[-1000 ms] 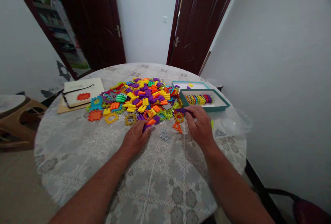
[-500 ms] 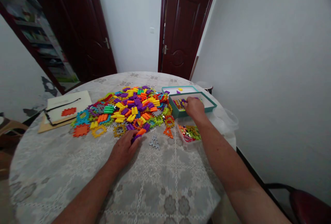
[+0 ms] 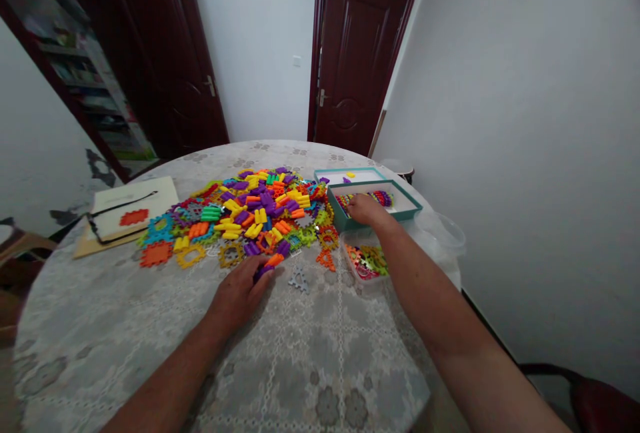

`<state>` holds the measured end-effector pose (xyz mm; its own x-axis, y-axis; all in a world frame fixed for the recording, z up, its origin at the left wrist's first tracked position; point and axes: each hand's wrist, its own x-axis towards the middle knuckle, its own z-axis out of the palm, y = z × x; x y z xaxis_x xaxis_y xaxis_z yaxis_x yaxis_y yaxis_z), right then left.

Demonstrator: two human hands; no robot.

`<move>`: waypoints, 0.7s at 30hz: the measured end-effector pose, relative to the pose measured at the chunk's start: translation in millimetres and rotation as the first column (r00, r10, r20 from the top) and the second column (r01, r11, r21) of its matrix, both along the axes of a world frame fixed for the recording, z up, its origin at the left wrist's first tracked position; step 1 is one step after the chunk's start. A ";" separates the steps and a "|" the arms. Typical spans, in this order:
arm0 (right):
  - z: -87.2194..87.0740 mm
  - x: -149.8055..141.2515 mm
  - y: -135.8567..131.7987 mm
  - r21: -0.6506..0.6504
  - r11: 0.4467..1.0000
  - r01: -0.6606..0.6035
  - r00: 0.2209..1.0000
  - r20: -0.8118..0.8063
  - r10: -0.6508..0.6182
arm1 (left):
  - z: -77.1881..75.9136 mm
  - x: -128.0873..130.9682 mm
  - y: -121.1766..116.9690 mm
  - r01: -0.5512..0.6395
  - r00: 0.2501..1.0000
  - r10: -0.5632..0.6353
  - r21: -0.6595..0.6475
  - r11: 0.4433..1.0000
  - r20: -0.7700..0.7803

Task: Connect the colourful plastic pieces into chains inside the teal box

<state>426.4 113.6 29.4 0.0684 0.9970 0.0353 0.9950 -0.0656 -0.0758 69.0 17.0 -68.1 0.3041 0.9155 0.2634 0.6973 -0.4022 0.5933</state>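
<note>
Left of the box (image 3: 411, 212), our left hand (image 3: 242, 286) is clamping a purple block (image 3: 264, 272), probably light, stiff, best side-pinched; inside, right hand (image 3: 367, 209) resting, finger closure unclear.

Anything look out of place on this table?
Slightly odd: an orange toothed piece lies on the pale sheet at left, and a grey triangle sits alone near the left hand, both apart from the pile.

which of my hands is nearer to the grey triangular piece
Left. Your left hand is just left of the grey triangular piece, not touching it. Your right hand is farther off, beyond it and to the right, at the teal-edged box.
</note>
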 end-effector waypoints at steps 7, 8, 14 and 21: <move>7.9 -45.9 -50.7 0.274 0.937 -0.215 0.961 -0.113 0.253 | -3.1 -1.5 -1.1 0.064 0.994 -0.069 0.058 0.996 0.081; 7.3 -56.8 -62.2 0.326 0.890 -0.320 0.905 -0.171 0.388 | -2.2 -1.0 -2.3 0.091 0.990 -0.099 0.077 0.993 0.101; -15.7 -117.3 -115.9 0.250 0.656 -0.712 0.530 -0.420 0.736 | 5.0 3.2 -10.8 0.172 0.963 -0.173 0.024 0.985 0.205; -22.4 -133.5 -114.2 0.259 0.722 -0.641 0.576 -0.460 0.676 | 1.3 8.4 -15.5 0.222 0.880 -0.070 -0.276 0.935 0.469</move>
<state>292.8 -0.7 7.0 -0.5821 0.7715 0.2568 0.5762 0.6142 -0.5392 77.3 1.5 -66.8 0.3601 0.9263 0.1106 0.2758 -0.2190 0.9359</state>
